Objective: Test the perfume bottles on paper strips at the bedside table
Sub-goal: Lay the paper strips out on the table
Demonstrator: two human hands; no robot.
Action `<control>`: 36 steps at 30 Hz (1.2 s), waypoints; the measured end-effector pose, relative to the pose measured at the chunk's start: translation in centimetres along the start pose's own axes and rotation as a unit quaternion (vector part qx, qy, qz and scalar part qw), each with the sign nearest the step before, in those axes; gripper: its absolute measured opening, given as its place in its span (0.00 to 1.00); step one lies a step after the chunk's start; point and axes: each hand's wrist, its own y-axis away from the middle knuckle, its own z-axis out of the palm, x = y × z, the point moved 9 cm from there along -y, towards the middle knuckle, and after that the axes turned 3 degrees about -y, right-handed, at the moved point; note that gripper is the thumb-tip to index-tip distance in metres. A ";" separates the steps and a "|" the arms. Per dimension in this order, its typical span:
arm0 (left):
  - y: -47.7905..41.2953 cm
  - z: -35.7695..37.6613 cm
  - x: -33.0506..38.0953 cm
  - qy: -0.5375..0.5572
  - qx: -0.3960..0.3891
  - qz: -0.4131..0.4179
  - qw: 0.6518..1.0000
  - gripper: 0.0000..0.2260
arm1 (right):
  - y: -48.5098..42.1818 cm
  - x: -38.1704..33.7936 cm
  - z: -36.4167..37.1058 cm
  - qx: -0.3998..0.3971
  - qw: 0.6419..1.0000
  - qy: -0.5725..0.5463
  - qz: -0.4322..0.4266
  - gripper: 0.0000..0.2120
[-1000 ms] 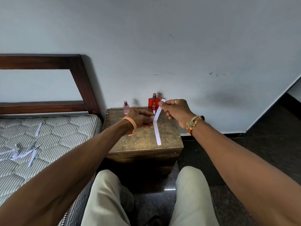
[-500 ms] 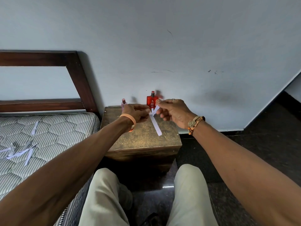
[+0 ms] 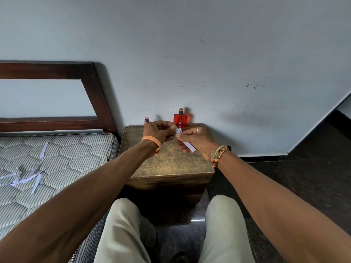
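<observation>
White paper strip (image 3: pixel 185 142) — narrow, slanted — pinched by left hand (image 3: pixel 159 132) and right hand (image 3: pixel 197 142) above worn brown bedside table (image 3: pixel 167 166); red perfume bottle (image 3: pixel 180 119) upright against grey wall (image 3: pixel 190 54).

Mattress (image 3: pixel 76 152): I see striped quilting on my left.
Headboard (image 3: pixel 96 92): dark wood, against the wall.
Wall (image 3: pixel 190 44): pale, scuffed.
Floor (image 3: pixel 303 177): dark, speckled.

- Table (image 3: pixel 167 168) R of mattress (image 3: pixel 62 154).
- Small bottle (image 3: pixel 146 120) L, big bottle (image 3: pixel 180 119) R, at table's back.
- Paper strip (image 3: pixel 190 147) above table, before big bottle.
- Loose strips (image 3: pixel 26 178) on mattress.
</observation>
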 end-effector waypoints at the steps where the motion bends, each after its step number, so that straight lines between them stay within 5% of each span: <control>1: -0.1 0.0 -0.1 -0.001 0.000 0.001 1.000 0.03 | -0.1 0.0 0.2 -0.011 1.000 0.011 0.005 0.18; 9: -0.5 0.4 -0.9 -0.069 -0.050 0.002 0.996 0.05 | -1.7 -0.1 0.8 -0.006 0.990 0.143 -0.015 0.12; 16: -1.2 -0.7 -2.3 -0.100 -0.066 0.008 0.993 0.05 | -2.6 -0.5 2.6 0.002 0.935 0.345 -0.079 0.19; 23: -2.3 -1.8 -4.4 -0.134 -0.047 -0.007 0.990 0.03 | -3.0 -0.3 3.9 0.043 0.886 0.448 -0.108 0.13; 28: -3.9 -2.9 -6.6 -0.124 -0.024 -0.044 0.991 0.02 | -4.3 0.7 5.2 0.077 0.870 0.468 -0.131 0.19; 34: -5.4 -4.5 -10.3 -0.003 -0.002 -0.147 0.989 0.05 | -4.9 1.5 8.2 0.085 0.773 0.599 -0.190 0.14; 36: -5.8 -5.3 -11.4 0.024 -0.004 -0.170 0.985 0.04 | -5.9 2.4 8.7 0.084 0.781 0.586 -0.201 0.14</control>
